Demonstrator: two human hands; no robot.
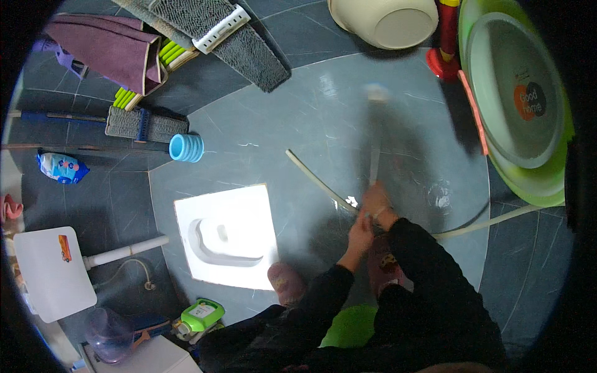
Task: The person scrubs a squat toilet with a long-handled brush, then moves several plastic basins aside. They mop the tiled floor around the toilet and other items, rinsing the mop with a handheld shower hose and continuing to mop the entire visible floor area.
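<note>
Both my hands are close together in front of me, low over the wet grey tiled floor (242, 130). My right hand (377, 200) is closed around the pale handle of a long-handled brush (374, 158); its head, blurred, touches or hovers over the floor further ahead. Just below it, my left hand (361, 233) is at the handle's lower end, its fingers closed. A pale hose (319, 179) lies on the floor and passes behind my hands, reappearing at the right. Whether a hand touches the hose cannot be told.
Left of my feet is a white squat toilet (228, 233). Mops (252, 56) and a blue ribbed cup-like item (186, 148) are by the far wall. Green basins (517, 93), a red plunger-like tool (443, 65) and a beige bucket (401, 28) stand right. A green bottle (201, 315) sits lower left.
</note>
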